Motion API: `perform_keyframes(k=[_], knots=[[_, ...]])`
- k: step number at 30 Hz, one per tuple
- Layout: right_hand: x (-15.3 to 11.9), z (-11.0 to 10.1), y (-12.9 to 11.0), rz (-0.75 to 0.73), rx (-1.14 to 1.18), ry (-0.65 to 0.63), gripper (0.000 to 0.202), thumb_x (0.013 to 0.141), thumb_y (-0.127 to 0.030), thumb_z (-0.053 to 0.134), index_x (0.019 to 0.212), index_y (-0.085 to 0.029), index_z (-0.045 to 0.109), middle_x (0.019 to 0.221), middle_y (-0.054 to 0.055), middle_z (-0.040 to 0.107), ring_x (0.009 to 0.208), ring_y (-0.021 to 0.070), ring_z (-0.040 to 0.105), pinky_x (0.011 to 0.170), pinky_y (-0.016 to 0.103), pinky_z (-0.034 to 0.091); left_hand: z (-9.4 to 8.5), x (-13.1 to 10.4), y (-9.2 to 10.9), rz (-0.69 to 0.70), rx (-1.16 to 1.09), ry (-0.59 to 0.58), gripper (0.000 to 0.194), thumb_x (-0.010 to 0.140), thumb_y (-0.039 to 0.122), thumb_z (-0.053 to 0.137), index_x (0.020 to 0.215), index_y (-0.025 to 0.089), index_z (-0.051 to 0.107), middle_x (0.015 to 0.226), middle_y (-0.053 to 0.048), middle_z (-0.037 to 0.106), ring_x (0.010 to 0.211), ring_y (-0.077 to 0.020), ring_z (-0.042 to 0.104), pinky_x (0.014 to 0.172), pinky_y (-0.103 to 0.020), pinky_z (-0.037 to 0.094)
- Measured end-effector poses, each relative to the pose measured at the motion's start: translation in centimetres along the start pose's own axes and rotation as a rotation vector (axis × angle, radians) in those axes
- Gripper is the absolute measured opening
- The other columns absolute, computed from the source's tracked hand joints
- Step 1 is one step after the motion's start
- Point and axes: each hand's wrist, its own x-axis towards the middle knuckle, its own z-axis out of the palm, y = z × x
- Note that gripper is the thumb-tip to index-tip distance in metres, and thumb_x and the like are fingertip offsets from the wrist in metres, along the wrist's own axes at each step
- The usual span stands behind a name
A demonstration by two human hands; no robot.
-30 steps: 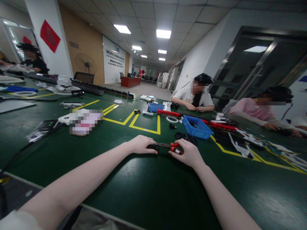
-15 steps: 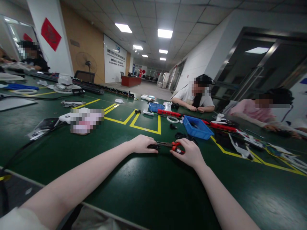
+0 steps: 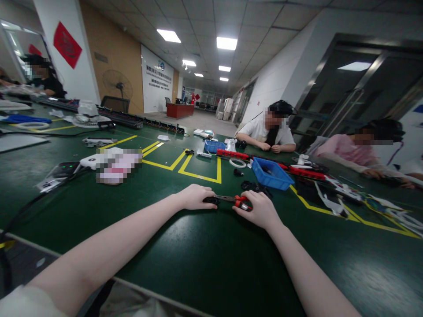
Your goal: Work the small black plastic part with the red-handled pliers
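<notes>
My right hand [image 3: 261,209] is closed around the red and black handles of a pair of needle-nose pliers [image 3: 238,203]. The pliers' thin metal jaws point left, to a small black part [image 3: 211,200] that my left hand [image 3: 195,197] pinches between thumb and fingers. The jaw tips meet the upper edge of this part; whether they grip it I cannot tell. Much of the black part is hidden by my left fingers. Both hands are low over the green table [image 3: 205,264]. A tangle of black parts [image 3: 256,187] lies just beyond my right hand.
A blue bin [image 3: 271,174] stands past my right hand, with a white ring [image 3: 238,163] left of it. Red strips [image 3: 233,154] run behind. A phone [image 3: 120,166] and a white device [image 3: 92,160] lie left. Across the table sit co-workers, one in a white shirt [image 3: 246,130].
The pliers and my right hand have shifted very slightly left, and the pliers look turned a little. Both hands keep their hold. The whole view has moved slightly.
</notes>
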Motion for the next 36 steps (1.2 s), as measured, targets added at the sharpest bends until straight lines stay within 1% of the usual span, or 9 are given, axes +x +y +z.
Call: perform_keyframes(k=[6,9,16,21,26,29,36], knots=[[-0.11,0.41,0.35,0.027,-0.005,0.006,0.039,0.078,-0.056,0.060,0.096,-0.021,0.061,0.095,0.007,0.067,0.086,0.0234,0.062,0.077,0.036,0.042,0.02,-0.11,-0.01,-0.001,-0.029,0.017,0.030,0.092,0.044,0.053,0.108,0.021,0.062,0.098,-0.003,0.065,0.085,-0.0190,0.065,0.069,-0.025,0.045],[-0.18,0.61,0.53,0.026,-0.010,0.008,0.041,0.078,-0.057,0.061,0.096,-0.021,0.061,0.096,0.008,0.067,0.088,0.0241,0.062,0.079,0.037,0.041,0.06,-0.11,-0.05,-0.002,-0.031,0.016,0.029,0.091,0.042,0.053,0.110,0.022,0.061,0.099,-0.003,0.064,0.085,-0.0190,0.065,0.069,-0.025,0.045],[-0.06,0.34,0.24,0.007,-0.002,0.007,0.038,0.079,-0.057,0.059,0.091,-0.021,0.060,0.089,0.007,0.067,0.081,0.0221,0.061,0.075,0.036,0.041,0.24,-0.05,-0.14,-0.006,-0.024,0.023,0.028,0.091,0.040,0.054,0.110,0.021,0.059,0.100,-0.003,0.064,0.085,-0.0190,0.065,0.067,-0.025,0.044],[0.01,0.18,0.03,0.007,-0.009,0.008,0.038,0.079,-0.057,0.058,0.090,-0.020,0.059,0.088,0.007,0.066,0.080,0.0220,0.061,0.074,0.036,0.041,0.15,-0.04,-0.06,0.008,-0.033,0.024,0.028,0.092,0.044,0.052,0.106,0.020,0.057,0.099,-0.004,0.065,0.085,-0.0200,0.065,0.066,-0.025,0.044],[0.01,0.07,-0.16,-0.009,-0.008,0.012,0.035,0.079,-0.055,0.058,0.089,-0.022,0.059,0.087,0.007,0.066,0.079,0.0222,0.061,0.073,0.035,0.043,0.03,0.12,-0.04,-0.025,-0.013,-0.021,0.036,0.088,0.054,0.054,0.101,0.021,0.057,0.087,-0.003,0.067,0.079,-0.0210,0.065,0.063,-0.025,0.042],[-0.02,0.13,-0.19,0.006,0.002,0.002,0.036,0.079,-0.055,0.059,0.090,-0.022,0.059,0.087,0.006,0.065,0.079,0.0224,0.062,0.070,0.034,0.044,0.02,0.22,-0.02,-0.043,0.011,-0.032,0.041,0.087,0.059,0.052,0.100,0.021,0.058,0.084,-0.004,0.067,0.076,-0.0216,0.065,0.061,-0.025,0.041],[-0.10,0.31,-0.12,0.017,0.053,-0.004,0.034,0.079,-0.054,0.058,0.091,-0.022,0.058,0.086,0.006,0.064,0.079,0.0215,0.062,0.066,0.031,0.046,0.19,0.23,-0.04,-0.057,0.036,-0.029,0.044,0.087,0.062,0.049,0.101,0.021,0.058,0.081,-0.005,0.068,0.073,-0.0225,0.066,0.059,-0.025,0.040]])
